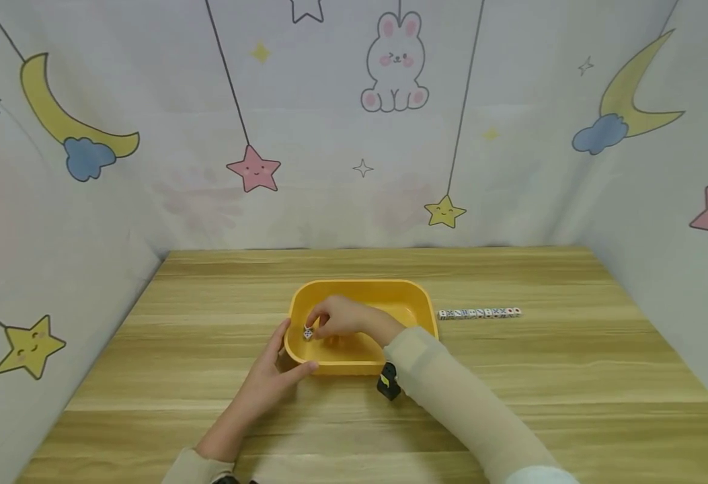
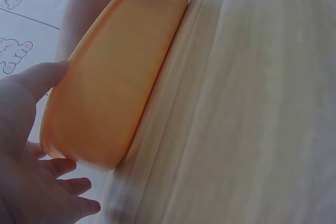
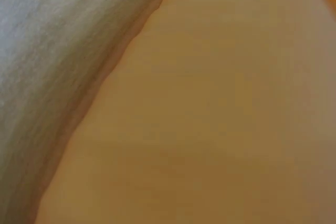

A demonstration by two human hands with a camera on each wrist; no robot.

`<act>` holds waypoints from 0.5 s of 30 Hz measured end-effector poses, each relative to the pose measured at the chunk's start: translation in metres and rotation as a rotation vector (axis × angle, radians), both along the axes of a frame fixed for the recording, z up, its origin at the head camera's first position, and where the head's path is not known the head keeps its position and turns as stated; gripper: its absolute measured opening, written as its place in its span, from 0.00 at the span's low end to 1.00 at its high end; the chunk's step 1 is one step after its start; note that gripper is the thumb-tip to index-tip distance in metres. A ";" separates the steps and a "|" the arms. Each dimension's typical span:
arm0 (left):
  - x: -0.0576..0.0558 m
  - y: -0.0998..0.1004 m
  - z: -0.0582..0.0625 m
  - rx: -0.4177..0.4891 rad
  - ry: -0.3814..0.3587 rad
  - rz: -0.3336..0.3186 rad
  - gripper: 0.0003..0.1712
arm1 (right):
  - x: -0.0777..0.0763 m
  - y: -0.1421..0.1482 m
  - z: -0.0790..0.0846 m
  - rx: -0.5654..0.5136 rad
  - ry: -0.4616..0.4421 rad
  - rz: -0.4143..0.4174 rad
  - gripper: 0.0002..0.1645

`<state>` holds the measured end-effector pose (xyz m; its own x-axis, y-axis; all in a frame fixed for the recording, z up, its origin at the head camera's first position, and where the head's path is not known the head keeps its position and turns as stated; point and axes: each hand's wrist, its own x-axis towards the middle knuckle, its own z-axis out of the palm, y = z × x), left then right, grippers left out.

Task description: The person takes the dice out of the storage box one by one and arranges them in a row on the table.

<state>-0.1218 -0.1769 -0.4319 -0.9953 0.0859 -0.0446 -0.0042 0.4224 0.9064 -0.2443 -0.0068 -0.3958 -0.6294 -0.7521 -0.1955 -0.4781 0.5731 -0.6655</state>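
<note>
A yellow plastic basin point(image 1: 360, 368) stands on the wooden table. My left hand point(image 1: 264, 383) steadies its near left corner, thumb touching the front rim and fingers spread along the left end. In the left wrist view, that hand point(image 2: 31, 129) lies against the outer wall of the basin point(image 2: 113, 82). Inside the basin, my right hand point(image 1: 343, 316) reaches to the left end, index finger and thumb curled at a small white die point(image 1: 308, 334), apparently pinching it. The right wrist view shows only a sleeve point(image 3: 68, 40) and the blurred basin surface point(image 3: 210, 103); the fingers are out of sight.
Right of the basin, several white dice point(image 1: 479, 313) form a straight row on the table point(image 1: 571, 376). A black wrist device point(image 1: 388, 382) hangs under the right forearm, close to the basin's front wall. A patterned curtain point(image 1: 329, 222) encloses the table's back and sides.
</note>
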 end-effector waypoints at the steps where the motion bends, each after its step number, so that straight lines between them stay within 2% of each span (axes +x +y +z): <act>1: 0.000 0.000 0.000 -0.001 -0.001 0.000 0.56 | 0.000 -0.001 0.000 0.004 -0.003 -0.003 0.16; 8: 0.001 0.000 0.002 0.001 0.006 0.002 0.55 | 0.001 -0.006 -0.004 0.030 -0.047 -0.014 0.16; 15: 0.002 0.001 0.004 -0.010 0.029 0.002 0.54 | 0.000 -0.012 -0.009 0.045 -0.027 -0.010 0.14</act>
